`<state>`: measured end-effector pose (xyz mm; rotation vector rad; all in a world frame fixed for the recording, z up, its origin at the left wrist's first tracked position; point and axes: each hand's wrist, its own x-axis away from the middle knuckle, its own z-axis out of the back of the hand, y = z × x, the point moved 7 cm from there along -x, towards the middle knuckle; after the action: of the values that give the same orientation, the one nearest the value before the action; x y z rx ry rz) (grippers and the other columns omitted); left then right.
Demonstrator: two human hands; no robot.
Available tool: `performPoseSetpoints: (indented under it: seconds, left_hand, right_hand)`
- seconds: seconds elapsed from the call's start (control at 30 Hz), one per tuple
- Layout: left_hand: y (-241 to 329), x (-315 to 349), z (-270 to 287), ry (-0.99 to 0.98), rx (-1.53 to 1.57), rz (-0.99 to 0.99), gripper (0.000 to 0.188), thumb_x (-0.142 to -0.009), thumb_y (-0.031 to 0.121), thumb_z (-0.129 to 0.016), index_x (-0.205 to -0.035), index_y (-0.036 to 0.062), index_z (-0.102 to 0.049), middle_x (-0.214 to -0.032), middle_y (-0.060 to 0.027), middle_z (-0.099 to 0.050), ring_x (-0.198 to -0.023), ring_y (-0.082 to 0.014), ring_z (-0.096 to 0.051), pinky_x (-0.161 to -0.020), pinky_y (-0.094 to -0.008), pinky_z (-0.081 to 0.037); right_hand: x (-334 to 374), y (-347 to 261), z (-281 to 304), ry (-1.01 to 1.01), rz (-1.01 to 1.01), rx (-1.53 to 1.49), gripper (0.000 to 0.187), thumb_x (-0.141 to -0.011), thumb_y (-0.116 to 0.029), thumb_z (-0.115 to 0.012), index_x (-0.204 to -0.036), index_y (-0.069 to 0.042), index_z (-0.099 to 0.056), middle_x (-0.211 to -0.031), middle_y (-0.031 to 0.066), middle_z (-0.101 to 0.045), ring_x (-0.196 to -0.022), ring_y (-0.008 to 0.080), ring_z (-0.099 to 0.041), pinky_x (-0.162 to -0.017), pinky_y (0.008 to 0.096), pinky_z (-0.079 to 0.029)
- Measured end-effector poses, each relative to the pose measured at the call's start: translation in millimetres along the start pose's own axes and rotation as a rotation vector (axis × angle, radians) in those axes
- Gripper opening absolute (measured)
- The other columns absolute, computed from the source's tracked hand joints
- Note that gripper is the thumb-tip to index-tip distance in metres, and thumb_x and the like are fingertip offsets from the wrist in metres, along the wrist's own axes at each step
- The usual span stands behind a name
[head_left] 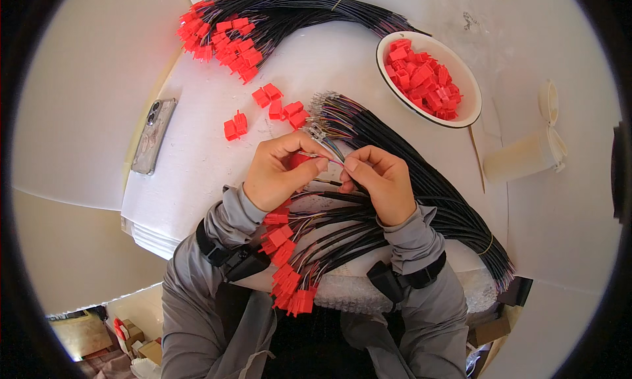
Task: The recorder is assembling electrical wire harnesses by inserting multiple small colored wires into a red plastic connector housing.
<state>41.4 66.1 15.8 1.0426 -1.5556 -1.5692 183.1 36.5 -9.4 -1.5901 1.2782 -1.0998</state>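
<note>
White-covered tabletop is supporting a bundle of black cables that is curving along the right hand's far side. An enamel bowl is holding heaped red connectors; nearby, a beige lidded container is sitting, its contents not visible. Both hands are meeting over the cables' near-left side: the left hand is curling, thumb and forefinger pinching thin wires, while the right hand is pinching them alongside. Left fingers are partly hiding a red housing; exact wire ends are staying unclear.
</note>
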Motion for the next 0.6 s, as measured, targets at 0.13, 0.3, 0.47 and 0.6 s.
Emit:
performPoseSetpoints:
  seconds: [0.13,0.3,0.47,0.6]
  left_hand:
    - [2.1,0.5,-0.6,-0.025,-0.008,-0.006,0.009,-0.079,0.003,-0.062,-0.087,-0.0014,-0.060,-0.082,-0.0043,-0.062,-0.074,-0.0074,-0.054,-0.067,-0.0217,-0.043]
    - [-4.2,0.5,5.7,0.051,-0.050,0.008,0.010,-0.079,0.005,-0.064,-0.086,-0.0008,-0.060,-0.077,-0.0026,-0.062,-0.068,-0.0050,-0.053,-0.061,-0.0200,-0.042]
    - [-6.4,-0.4,5.7,0.083,-0.006,0.006,0.009,-0.079,0.008,-0.065,-0.085,0.0015,-0.061,-0.068,0.0045,-0.056,-0.052,0.0014,-0.042,-0.044,-0.0151,-0.031]
    - [-3.9,-0.7,5.2,0.075,-0.001,0.003,0.010,-0.079,0.008,-0.065,-0.086,0.0018,-0.061,-0.069,0.0047,-0.056,-0.051,0.0015,-0.042,-0.044,-0.0153,-0.031]
  right_hand:
    - [0.0,-0.4,-0.9,-0.004,-0.003,0.003,0.015,-0.084,-0.011,-0.059,-0.086,0.003,-0.058,-0.074,0.0057,-0.060,-0.063,0.0092,-0.056,-0.059,0.0205,-0.048]
    - [0.1,-0.8,-1.3,-0.009,-0.005,0.019,0.014,-0.083,-0.011,-0.060,-0.086,0.003,-0.058,-0.073,0.0056,-0.060,-0.063,0.0092,-0.056,-0.059,0.0205,-0.048]
    - [0.2,-0.4,-1.9,-0.014,-0.010,0.016,0.014,-0.083,-0.011,-0.060,-0.086,0.003,-0.058,-0.073,0.0052,-0.060,-0.063,0.0090,-0.056,-0.059,0.0203,-0.047]
    - [0.1,-0.4,-2.3,-0.018,-0.002,0.032,0.014,-0.083,-0.011,-0.060,-0.086,0.003,-0.058,-0.074,0.0049,-0.060,-0.063,0.0090,-0.056,-0.059,0.0204,-0.047]
